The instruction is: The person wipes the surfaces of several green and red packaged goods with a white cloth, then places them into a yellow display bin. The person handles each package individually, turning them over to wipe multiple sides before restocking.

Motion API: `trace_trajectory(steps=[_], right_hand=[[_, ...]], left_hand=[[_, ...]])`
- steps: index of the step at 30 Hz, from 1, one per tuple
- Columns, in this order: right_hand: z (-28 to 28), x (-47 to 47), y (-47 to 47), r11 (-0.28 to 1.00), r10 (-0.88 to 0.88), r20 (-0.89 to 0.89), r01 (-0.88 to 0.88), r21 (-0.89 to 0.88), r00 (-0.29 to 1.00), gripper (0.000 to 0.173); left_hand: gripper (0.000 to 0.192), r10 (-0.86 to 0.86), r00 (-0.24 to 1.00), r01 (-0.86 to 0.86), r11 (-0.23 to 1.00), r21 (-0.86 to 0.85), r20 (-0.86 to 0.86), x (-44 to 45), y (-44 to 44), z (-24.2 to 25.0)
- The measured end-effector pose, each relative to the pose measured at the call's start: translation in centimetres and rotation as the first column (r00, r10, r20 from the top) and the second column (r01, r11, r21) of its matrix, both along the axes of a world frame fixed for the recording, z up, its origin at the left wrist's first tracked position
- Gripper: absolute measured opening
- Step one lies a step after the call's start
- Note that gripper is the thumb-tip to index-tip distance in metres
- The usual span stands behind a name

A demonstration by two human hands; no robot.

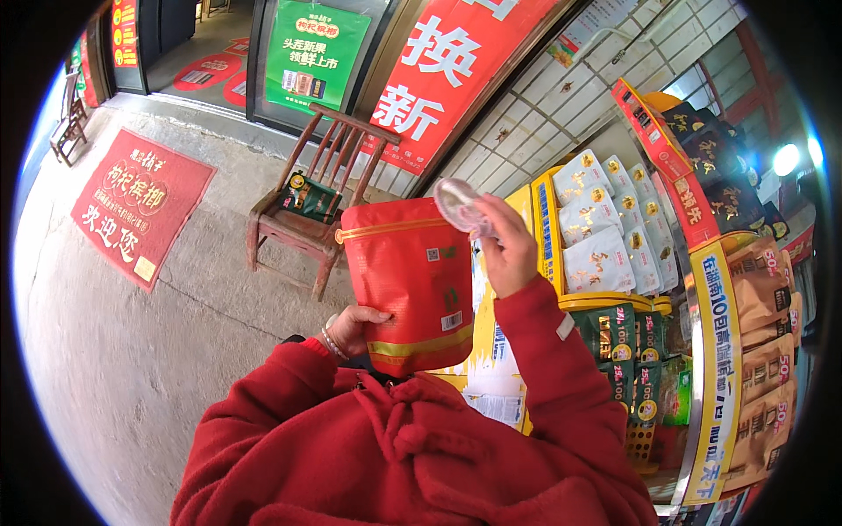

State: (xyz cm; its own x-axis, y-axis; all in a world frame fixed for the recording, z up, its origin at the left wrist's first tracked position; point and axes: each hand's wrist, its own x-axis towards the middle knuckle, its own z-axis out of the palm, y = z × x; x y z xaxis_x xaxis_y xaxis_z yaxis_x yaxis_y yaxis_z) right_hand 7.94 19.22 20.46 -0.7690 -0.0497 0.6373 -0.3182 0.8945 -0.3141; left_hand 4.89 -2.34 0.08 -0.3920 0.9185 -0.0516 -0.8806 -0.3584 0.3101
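Upright in front of my chest is a red plastic pouch (411, 283) with a gold band near its bottom and an orange strip near its top. My left hand (355, 329), with a pale bracelet at the wrist, grips the pouch's lower left side, thumb on its face. Beside the pouch's upper right corner, my right hand (503, 243) pinches a roll of clear tape (457, 205). Whether the tape touches the pouch, I cannot tell.
A wooden chair (296, 230) holding a dark green pouch (310, 197) stands beyond my left hand. A red mat (141, 204) lies on the concrete floor. On the right, a yellow display rack (549, 230) bears white pouches (595, 253), with green pouches (615, 335) below and brown pouches (763, 394) farther right.
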Motion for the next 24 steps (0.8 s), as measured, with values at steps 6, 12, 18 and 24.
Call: trace_trajectory(steps=[6,12,18,24], right_hand=[[-1.8,-0.2,0.7,0.99,-0.068,0.048,0.062,0.131,0.997,0.04],[2.3,0.1,0.6,0.996,-0.081,-0.093,0.079,-0.034,0.992,0.037],[-0.2,-0.5,-5.1,0.853,0.097,-0.058,-0.053,0.519,0.994,0.034],[1.0,-0.5,-3.6,0.828,-0.084,-0.094,0.123,0.547,0.992,0.032]], left_hand=[[0.055,-0.03,1.0,0.03,0.996,0.079,-0.001,0.5,-0.9,0.8],[0.05,-0.033,0.999,0.033,0.999,0.019,-0.018,0.4,-1.2,1.0],[0.052,-0.102,0.991,0.093,0.991,-0.1,-0.088,1.0,-1.0,2.1],[0.052,-0.11,0.994,0.106,0.988,-0.109,-0.028,0.7,-0.9,1.6]])
